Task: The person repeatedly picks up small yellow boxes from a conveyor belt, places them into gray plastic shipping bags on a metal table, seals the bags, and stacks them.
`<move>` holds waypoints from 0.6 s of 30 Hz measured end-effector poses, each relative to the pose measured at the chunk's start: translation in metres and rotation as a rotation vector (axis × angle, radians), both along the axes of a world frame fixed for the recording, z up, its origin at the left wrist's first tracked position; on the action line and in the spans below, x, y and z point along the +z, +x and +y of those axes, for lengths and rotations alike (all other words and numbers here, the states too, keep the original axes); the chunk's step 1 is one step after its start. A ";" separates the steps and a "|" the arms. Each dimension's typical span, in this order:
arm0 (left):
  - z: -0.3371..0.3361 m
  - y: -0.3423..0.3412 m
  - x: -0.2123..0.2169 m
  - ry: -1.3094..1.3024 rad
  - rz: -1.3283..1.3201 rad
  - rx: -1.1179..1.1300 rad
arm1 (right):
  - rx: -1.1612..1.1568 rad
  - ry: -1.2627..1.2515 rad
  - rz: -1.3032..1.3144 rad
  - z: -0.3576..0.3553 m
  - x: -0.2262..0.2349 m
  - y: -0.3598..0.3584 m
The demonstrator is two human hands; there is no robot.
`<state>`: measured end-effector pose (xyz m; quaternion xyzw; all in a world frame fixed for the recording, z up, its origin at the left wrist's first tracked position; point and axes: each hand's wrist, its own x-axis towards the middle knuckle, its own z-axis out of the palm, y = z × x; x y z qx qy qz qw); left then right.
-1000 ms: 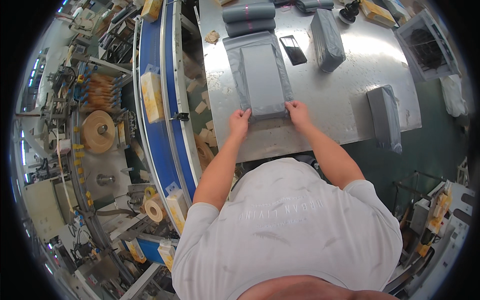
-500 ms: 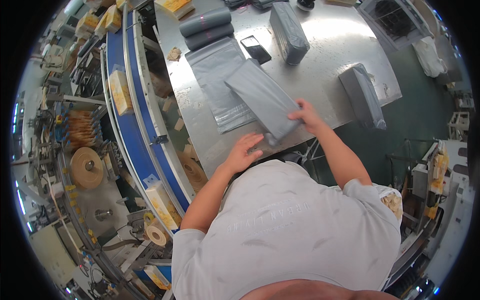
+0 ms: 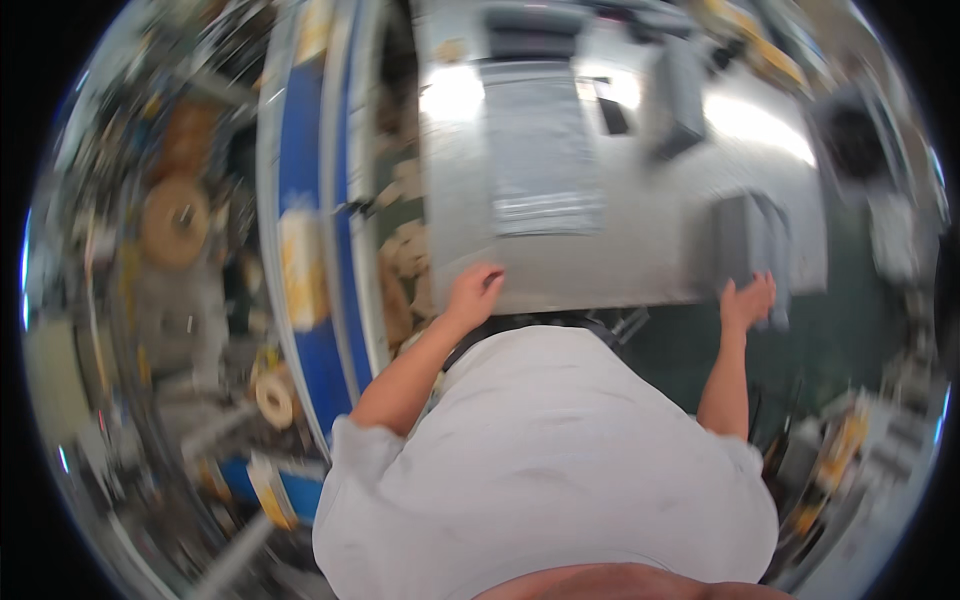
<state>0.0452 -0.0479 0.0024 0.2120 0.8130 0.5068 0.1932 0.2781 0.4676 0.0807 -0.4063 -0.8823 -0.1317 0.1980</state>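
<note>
My right hand [image 3: 748, 303] is at the near end of a grey plastic-wrapped parcel [image 3: 735, 235], thumb on one side and fingers on the other. That parcel stands beside another grey parcel [image 3: 778, 250] at the table's right edge; motion blurs both. Over the front edge of the metal table [image 3: 455, 215], my left hand [image 3: 474, 292] has its fingers curled in, with nothing seen in them. Ahead of it lies a flat grey plastic bag [image 3: 540, 150], its clear-looking end toward me.
Grey rolls [image 3: 533, 30] lie behind the flat bag. A dark phone [image 3: 612, 115] and a third grey parcel [image 3: 678, 95] are farther right. Left of the table runs a blue conveyor [image 3: 305, 150] carrying a yellow-and-white pack [image 3: 302, 270]. Cardboard scraps [image 3: 405, 250] lie between them.
My right hand has carried the grey parcel from above the flat bag to the right, beside the other parcel. My left hand's fingers have curled in. The view has turned.
</note>
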 end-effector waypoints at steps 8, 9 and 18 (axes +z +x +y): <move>-0.213 0.001 -0.046 -0.447 0.492 0.713 | 0.772 -0.501 -0.192 -0.225 -0.093 -0.079; -0.249 0.014 -0.047 -0.549 0.390 0.838 | 0.755 -0.533 -0.188 -0.227 -0.088 -0.080; -0.452 0.143 -0.079 -1.226 -0.565 1.191 | 0.701 -0.807 -0.200 -0.177 -0.081 -0.099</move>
